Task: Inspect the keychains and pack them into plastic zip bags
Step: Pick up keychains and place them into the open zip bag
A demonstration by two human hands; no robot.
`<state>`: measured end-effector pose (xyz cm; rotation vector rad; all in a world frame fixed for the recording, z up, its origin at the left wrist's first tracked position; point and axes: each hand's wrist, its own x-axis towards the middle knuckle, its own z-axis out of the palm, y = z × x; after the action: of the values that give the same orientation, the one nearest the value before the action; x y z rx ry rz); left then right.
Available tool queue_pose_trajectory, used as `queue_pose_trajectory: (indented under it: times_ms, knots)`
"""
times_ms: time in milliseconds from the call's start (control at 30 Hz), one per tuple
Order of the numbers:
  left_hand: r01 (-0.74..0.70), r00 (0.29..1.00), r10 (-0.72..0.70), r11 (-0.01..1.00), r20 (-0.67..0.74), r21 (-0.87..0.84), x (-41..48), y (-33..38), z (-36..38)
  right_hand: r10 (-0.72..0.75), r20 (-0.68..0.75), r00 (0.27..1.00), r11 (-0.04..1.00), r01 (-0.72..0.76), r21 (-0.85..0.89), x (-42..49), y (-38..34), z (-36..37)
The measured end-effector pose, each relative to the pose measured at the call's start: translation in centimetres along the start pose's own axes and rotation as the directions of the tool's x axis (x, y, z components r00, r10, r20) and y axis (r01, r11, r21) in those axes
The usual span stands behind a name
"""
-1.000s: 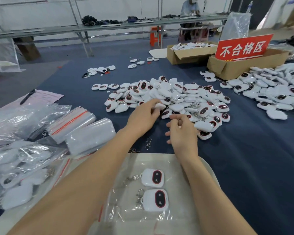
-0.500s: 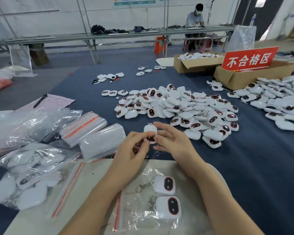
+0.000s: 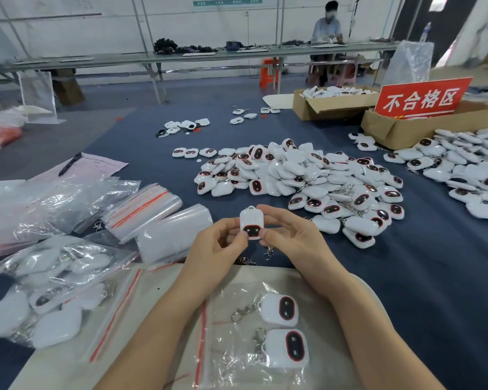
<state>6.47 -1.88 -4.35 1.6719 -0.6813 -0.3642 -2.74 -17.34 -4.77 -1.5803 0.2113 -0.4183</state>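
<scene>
Hands meet at centre frame. The left hand (image 3: 217, 246) and right hand (image 3: 290, 235) each pinch one white keychain (image 3: 252, 223) between thumb and fingertips, holding it above the blue tabletop (image 3: 434, 277) with its dark oval face toward the camera.

Just beyond the hands, the near edge of the big keychain pile (image 3: 302, 175) leaves only a narrow strip of bare cloth. Stacked empty zip bags (image 3: 144, 209) and filled bags (image 3: 48, 291) crowd the left side.

Below the wrists, an open zip bag (image 3: 231, 367) lies on a pale board (image 3: 158, 291) and holds two keychains (image 3: 279, 309). The board's far edge runs under both forearms.

Bare cloth stretches across the lower right of the frame. At upper right, cardboard boxes (image 3: 406, 130) and a red sign (image 3: 423, 98) line the far edge.
</scene>
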Motion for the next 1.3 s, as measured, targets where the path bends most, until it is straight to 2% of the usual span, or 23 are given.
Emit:
queue_pose_trajectory:
  times_ms: [200,767,967,1300]
  knots:
    - [0.055,0.998,-0.055,0.998,0.032,-0.015,0.32,-0.14,-0.26,0.01,0.017,1.0,1.0,-0.01,-0.013,-0.14,-0.21,-0.05]
    - [0.073,0.996,-0.071,0.997,0.049,-0.036,0.22,0.25,-0.41,0.006,0.055,0.998,1.0,-0.006,-0.014,0.07,0.19,-0.34]
    - [0.053,0.996,-0.05,0.998,0.077,-0.036,-0.06,0.4,-0.56,0.029,0.035,0.999,0.999,-0.03,0.035,0.15,0.43,-0.12]
    - [0.033,0.995,-0.03,0.999,0.092,-0.025,-0.31,0.43,-0.56,0.027,-0.015,1.0,0.999,-0.027,-0.026,0.14,0.31,-0.06]
